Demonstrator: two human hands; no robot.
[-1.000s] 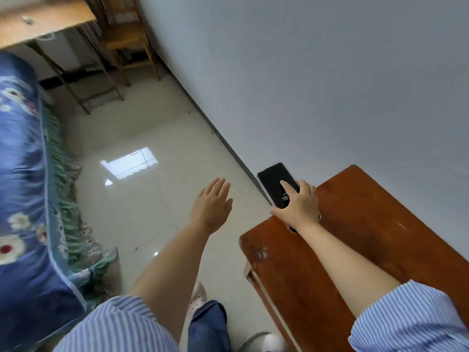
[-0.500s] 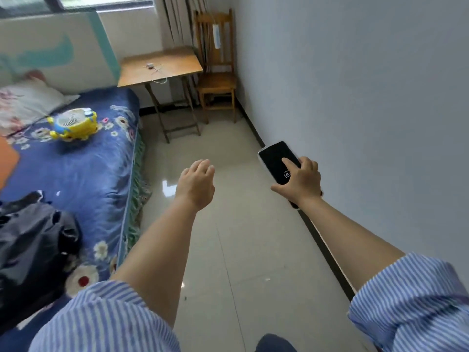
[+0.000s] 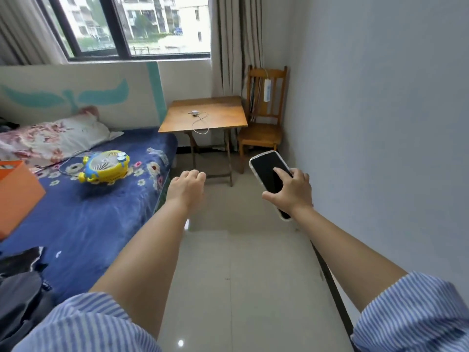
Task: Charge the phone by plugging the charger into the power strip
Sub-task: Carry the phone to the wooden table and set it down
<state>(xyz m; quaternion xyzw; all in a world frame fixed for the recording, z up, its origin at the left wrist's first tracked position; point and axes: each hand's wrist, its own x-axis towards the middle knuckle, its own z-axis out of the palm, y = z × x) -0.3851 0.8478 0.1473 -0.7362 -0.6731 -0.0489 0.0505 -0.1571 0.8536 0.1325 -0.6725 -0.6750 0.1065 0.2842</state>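
Note:
My right hand (image 3: 291, 190) grips a black phone (image 3: 267, 172) in a clear case, screen up and dark, held out in front of me near the right wall. My left hand (image 3: 186, 189) hangs in the air with fingers loosely curled and nothing in it. Far ahead, a white charger (image 3: 195, 112) with its coiled white cable (image 3: 200, 124) lies on a small wooden folding table (image 3: 223, 118). A white power strip (image 3: 266, 90) hangs upright on the back of a wooden chair (image 3: 261, 133) in the corner.
A bed with a blue flowered cover (image 3: 96, 214) fills the left side, carrying a yellow fan (image 3: 105, 166), a pillow (image 3: 53, 135), an orange box (image 3: 15, 196) and dark clothing (image 3: 20, 290). A tiled floor aisle (image 3: 241, 262) runs between bed and right wall (image 3: 380, 123) toward the table.
The phone has been lifted off the reddish table, which has left the view. The view has swung up to show the window, folding table and chair. Both arms reach forward.

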